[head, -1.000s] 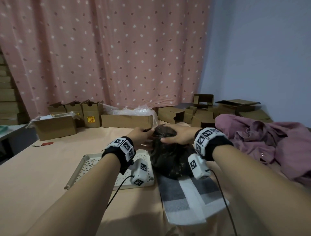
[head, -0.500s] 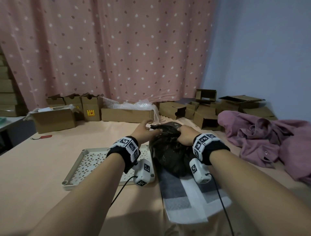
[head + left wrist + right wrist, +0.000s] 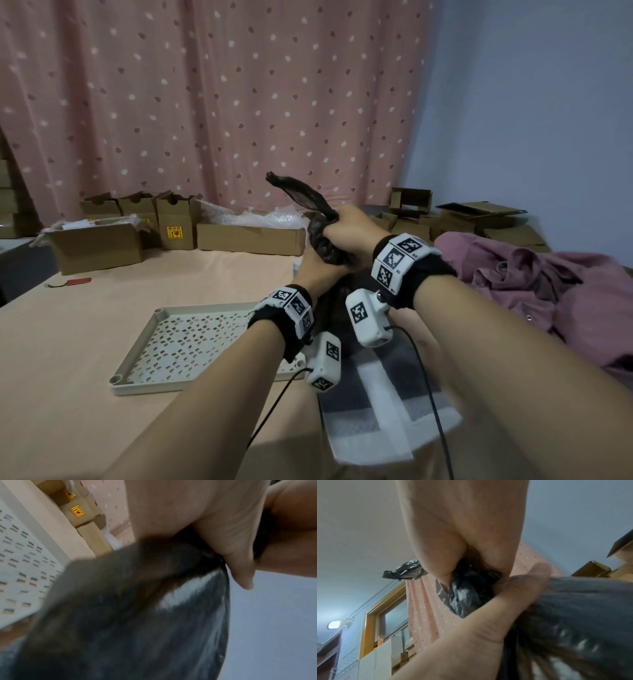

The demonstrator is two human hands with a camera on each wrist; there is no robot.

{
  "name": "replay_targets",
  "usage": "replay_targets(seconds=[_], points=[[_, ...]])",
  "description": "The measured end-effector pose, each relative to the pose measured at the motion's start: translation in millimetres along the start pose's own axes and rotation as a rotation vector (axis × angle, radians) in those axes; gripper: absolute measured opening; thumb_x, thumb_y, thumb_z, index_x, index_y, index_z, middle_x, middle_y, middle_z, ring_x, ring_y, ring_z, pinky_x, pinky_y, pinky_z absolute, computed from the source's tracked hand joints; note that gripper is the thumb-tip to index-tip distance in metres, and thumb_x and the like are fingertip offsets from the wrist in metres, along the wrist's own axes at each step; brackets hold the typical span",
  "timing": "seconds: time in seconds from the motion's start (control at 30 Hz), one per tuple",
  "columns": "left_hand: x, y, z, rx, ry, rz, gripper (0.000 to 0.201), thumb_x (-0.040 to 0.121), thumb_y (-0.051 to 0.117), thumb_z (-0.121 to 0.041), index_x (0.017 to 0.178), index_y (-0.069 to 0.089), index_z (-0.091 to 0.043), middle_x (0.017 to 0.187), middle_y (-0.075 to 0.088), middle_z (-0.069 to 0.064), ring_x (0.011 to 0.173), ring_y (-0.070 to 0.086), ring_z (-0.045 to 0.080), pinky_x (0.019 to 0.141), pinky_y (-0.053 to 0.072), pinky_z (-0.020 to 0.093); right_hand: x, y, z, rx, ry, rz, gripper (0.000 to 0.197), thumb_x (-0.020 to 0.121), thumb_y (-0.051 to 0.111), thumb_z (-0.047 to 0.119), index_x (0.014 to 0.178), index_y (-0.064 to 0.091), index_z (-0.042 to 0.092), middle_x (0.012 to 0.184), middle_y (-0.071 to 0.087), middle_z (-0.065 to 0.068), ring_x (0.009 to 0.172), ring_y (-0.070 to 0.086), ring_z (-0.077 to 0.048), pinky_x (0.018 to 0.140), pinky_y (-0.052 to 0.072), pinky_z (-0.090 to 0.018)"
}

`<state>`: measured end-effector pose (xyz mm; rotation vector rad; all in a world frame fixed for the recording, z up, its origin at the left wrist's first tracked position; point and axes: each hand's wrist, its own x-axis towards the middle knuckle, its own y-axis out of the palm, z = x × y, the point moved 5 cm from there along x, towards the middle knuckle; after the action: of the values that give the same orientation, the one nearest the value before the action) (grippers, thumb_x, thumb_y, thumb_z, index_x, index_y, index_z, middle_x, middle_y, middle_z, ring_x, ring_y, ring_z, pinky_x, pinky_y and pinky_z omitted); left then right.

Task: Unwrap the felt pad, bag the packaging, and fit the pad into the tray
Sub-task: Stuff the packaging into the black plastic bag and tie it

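Observation:
A dark plastic bag [image 3: 320,236] is lifted above the bed, its gathered neck sticking up and left. My right hand [image 3: 346,229] grips the twisted neck [image 3: 467,588] from above. My left hand [image 3: 317,270] grips the bag just below it; in the left wrist view the bag's body [image 3: 137,615] fills the frame, blurred. The grey and white felt pad [image 3: 383,401] lies flat on the bed under my forearms. The perforated beige tray [image 3: 150,346] sits to its left. What is inside the bag is hidden.
Cardboard boxes [image 3: 99,245] line the far edge, one holding bubble wrap [image 3: 260,217]. A purple garment [image 3: 555,284] is heaped on the right. A small red tag [image 3: 77,281] lies at the left. A pink dotted curtain hangs behind.
The bag was resting on the pad with both hands at its top. Now both hands have gathered its neck and raised it, with the right hand above the left.

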<state>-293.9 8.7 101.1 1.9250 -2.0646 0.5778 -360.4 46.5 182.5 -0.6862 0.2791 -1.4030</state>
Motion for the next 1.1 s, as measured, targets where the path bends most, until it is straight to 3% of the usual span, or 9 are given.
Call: replay_targets(seconds=[0.1,0.23,0.43,0.6,0.73,0.8,0.9,0.97,1.1], points=[[-3,-8,0,-0.040,-0.098,-0.090,0.055,0.066,0.085,-0.020,0.116,0.066,-0.011,0.108,0.074,0.007,0.102,0.070,0.021,0.090,0.057,0.042,-6,-9,6,-0.020,-0.002,-0.062,0.020,0.091,0.043,-0.003,0.078,0.058,0.001,0.060,0.053,-0.011,0.050,0.052,-0.018,0.040,0.046,-0.015],[-8,-8,9,0.009,-0.205,-0.068,0.045,0.073,0.085,-0.015,0.115,0.069,-0.010,0.107,0.074,0.009,0.100,0.071,0.025,0.092,0.056,0.042,3,-21,-6,-0.131,-0.002,-0.120,0.021,0.083,0.053,0.008,0.097,0.066,-0.001,0.086,0.069,-0.015,0.082,0.066,-0.027,0.079,0.054,-0.035],[-12,-8,6,0.063,-0.178,0.054,0.057,0.076,0.084,-0.031,0.126,0.055,-0.026,0.119,0.063,-0.006,0.113,0.062,0.016,0.101,0.050,0.034,13,-47,-34,-0.199,0.078,-0.262,0.031,0.080,0.055,0.023,0.105,0.067,0.010,0.098,0.070,-0.011,0.092,0.066,-0.029,0.088,0.055,-0.040],[-14,-8,46,0.607,-0.415,0.367,0.106,0.076,0.072,-0.060,0.156,0.007,-0.034,0.153,0.040,0.003,0.140,0.041,0.027,0.116,0.034,0.041,16,-46,-68,-0.274,0.115,-0.228,0.045,0.080,0.053,0.043,0.122,0.060,0.031,0.127,0.058,-0.010,0.116,0.056,-0.031,0.104,0.044,-0.045],[-17,4,70,0.676,-0.488,0.550,0.104,0.073,0.074,-0.058,0.155,0.018,-0.028,0.154,0.040,0.004,0.138,0.043,0.027,0.116,0.034,0.044,21,-12,-125,-0.388,0.232,-0.075,0.074,0.060,0.049,0.080,0.125,0.049,0.044,0.135,0.051,-0.006,0.125,0.049,-0.033,0.107,0.041,-0.045],[-20,6,76,0.793,-0.516,0.637,0.103,0.069,0.068,-0.069,0.153,0.025,-0.029,0.154,0.042,0.005,0.139,0.042,0.027,0.117,0.033,0.044,5,8,-130,-0.483,0.248,0.038,0.070,0.073,0.047,0.075,0.129,0.054,0.033,0.133,0.055,-0.008,0.119,0.053,-0.031,0.102,0.044,-0.038],[-10,-10,76,0.933,-0.441,0.363,0.119,0.068,0.070,-0.071,0.157,0.001,-0.032,0.164,0.011,0.013,0.150,0.014,0.033,0.121,0.019,0.052,-13,39,-159,-0.570,0.375,0.265,0.060,0.098,0.035,0.053,0.137,0.050,0.009,0.137,0.053,-0.013,0.122,0.052,-0.029,0.102,0.039,-0.032],[-10,-9,66,0.942,-0.346,0.250,0.127,0.067,0.072,-0.071,0.155,-0.013,-0.037,0.164,-0.012,0.012,0.152,-0.002,0.034,0.120,0.010,0.058,-18,51,-178,-0.586,0.421,0.332,0.054,0.102,0.032,0.042,0.140,0.047,0.007,0.142,0.049,-0.015,0.127,0.049,-0.029,0.109,0.034,-0.034],[-19,18,66,1.012,-0.274,0.449,0.106,0.073,0.058,-0.077,0.149,-0.011,-0.054,0.164,-0.020,-0.001,0.151,-0.011,0.036,0.116,0.005,0.067,-11,62,-206,-0.692,0.477,0.387,0.050,0.104,0.033,0.031,0.148,0.034,0.007,0.153,0.035,-0.016,0.140,0.035,-0.028,0.117,0.023,-0.039]])
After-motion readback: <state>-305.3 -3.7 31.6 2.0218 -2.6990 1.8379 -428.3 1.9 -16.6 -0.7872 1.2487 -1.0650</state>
